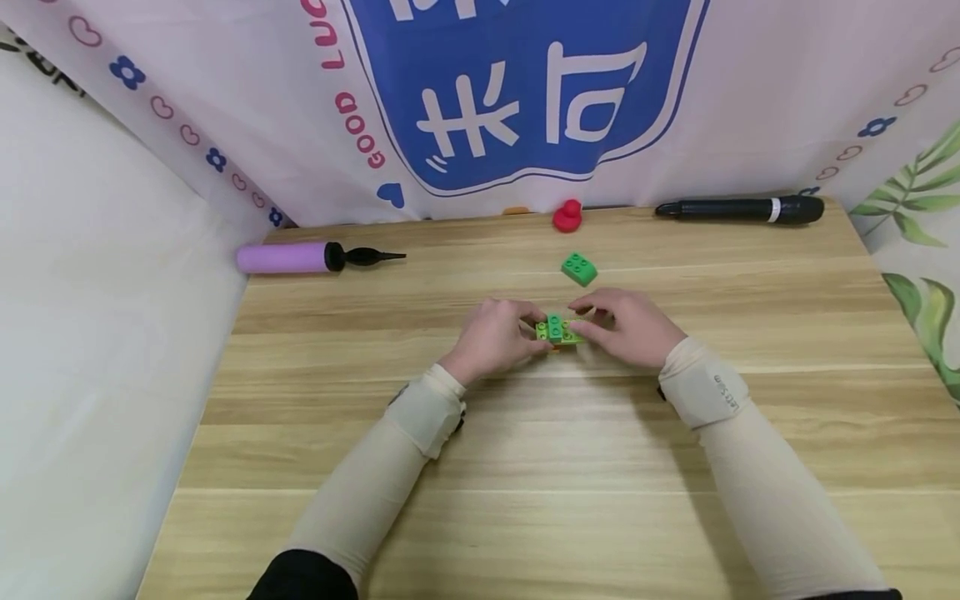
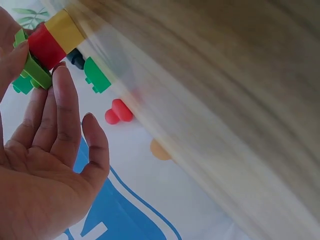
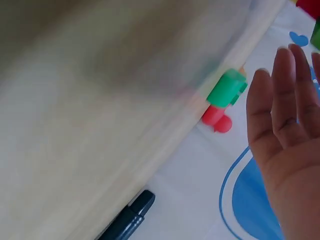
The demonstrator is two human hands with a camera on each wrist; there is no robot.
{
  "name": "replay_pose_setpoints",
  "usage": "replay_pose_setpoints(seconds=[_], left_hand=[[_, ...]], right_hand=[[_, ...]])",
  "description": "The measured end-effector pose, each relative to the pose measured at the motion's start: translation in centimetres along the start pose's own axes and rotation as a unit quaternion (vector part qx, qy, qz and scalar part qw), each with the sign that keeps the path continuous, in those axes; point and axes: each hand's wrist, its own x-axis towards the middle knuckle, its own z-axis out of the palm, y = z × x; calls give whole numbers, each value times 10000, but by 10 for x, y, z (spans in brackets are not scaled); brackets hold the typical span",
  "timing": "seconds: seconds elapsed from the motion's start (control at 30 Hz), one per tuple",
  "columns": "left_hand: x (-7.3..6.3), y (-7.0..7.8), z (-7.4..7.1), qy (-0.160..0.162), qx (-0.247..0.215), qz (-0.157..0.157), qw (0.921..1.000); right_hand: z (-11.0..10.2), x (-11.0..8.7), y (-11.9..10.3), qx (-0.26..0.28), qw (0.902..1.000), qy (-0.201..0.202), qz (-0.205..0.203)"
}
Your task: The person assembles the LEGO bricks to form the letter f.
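Observation:
Both hands meet at a small stack of toy building bricks above the middle of the table. A green brick (image 1: 554, 327) tops the stack, on a longer lime brick (image 2: 37, 70); under that come a red brick (image 2: 46, 47) and a yellow brick (image 2: 65, 30). My left hand (image 1: 495, 333) pinches the lime brick's left end between thumb and fingers. At the other end, my right hand (image 1: 633, 329) has its thumb on the lime brick, fingers bent behind it. The right wrist view shows only a corner of the stack, and that thumb is hidden there.
Behind the stack lies a loose green brick (image 1: 579, 268), with a red knobbed piece (image 1: 567, 217) farther back. A purple hand pump (image 1: 292, 258) lies at back left, a black microphone (image 1: 738, 210) at back right. A printed cloth (image 1: 247, 108) hangs along the wooden table's (image 1: 570, 483) back edge.

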Motion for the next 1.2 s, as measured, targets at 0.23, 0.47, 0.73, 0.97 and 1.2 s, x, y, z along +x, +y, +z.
replay_pose_setpoints(seconds=[0.23,0.47,0.73,0.97,1.2], left_hand=[[-1,2,0,-17,-47,-107,9999],[-1,6,-2,-20,326,-32,9995],[-2,7,-1,-7,357,-91,9993],[-2,9,0,-21,372,-95,9993],[-2,9,0,-47,363,-168,9992]], right_hand=[[-20,23,3,-605,9977,168,258],[-31,53,6,-953,9944,77,456],[-26,71,15,-802,9948,-116,615],[-21,72,23,-893,9938,-156,646],[-13,68,27,-1114,9930,-184,343]])
